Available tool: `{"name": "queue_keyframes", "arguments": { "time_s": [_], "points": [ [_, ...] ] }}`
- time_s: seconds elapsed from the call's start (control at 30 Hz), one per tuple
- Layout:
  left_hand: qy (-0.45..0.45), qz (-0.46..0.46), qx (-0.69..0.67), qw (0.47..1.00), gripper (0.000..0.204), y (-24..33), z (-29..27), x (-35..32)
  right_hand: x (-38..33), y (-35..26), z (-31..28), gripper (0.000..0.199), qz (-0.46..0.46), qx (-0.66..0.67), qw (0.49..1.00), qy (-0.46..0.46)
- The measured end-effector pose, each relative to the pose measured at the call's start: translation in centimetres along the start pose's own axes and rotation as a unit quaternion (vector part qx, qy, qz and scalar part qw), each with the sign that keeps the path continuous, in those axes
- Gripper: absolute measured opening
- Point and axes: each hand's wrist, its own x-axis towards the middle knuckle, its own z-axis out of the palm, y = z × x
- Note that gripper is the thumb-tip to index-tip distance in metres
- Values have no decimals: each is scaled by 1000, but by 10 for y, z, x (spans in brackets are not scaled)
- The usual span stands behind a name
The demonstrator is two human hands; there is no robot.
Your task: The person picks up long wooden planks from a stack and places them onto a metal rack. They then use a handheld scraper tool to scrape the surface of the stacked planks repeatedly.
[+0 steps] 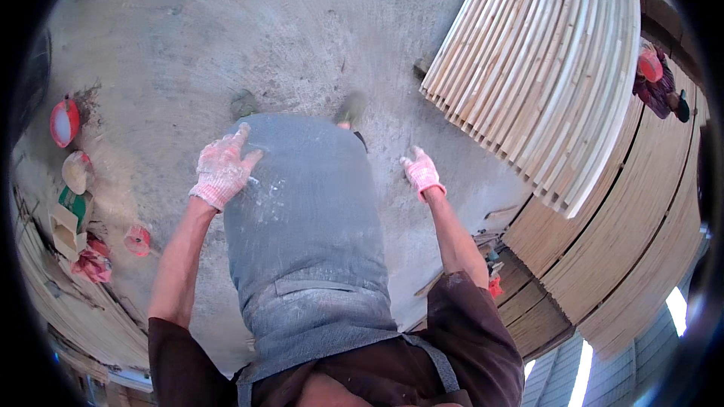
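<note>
My left hand [220, 169], in a pale pink knit work glove dusted with white, is at the left edge of my grey apron [302, 181]. Its index finger and thumb stretch apart, and nothing shows in them. Off to the right of the apron, over the concrete floor, hangs my right hand [423, 173] in a matching glove. The fingers there are slightly bent and spread, with no object in them. White powder marks the apron's front near my left hand.
A stack of pale wooden strips [543, 68] occupies the upper right, beside long stacked boards [611, 218]. On the left floor lie a red-rimmed round container [65, 122], a red tape roll [137, 241] and an open carton [66, 232]. Another person [658, 87] is at the far right.
</note>
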Motion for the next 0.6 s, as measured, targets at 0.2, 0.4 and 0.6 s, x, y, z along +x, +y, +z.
{"name": "queue_keyframes", "arguments": {
  "time_s": [0.2,0.4,0.6],
  "points": [
    [-70,22,14,997,80,-16,47,73,136,-55,-30,71,55,60,996,-45],
    [-58,-29,-46,997,81,-9,87,99,261,-31,-7,72,32,-121,990,-64],
    [-83,-38,-31,995,82,4,90,139,362,14,-11,76,86,-152,985,-17]
  ]
}}
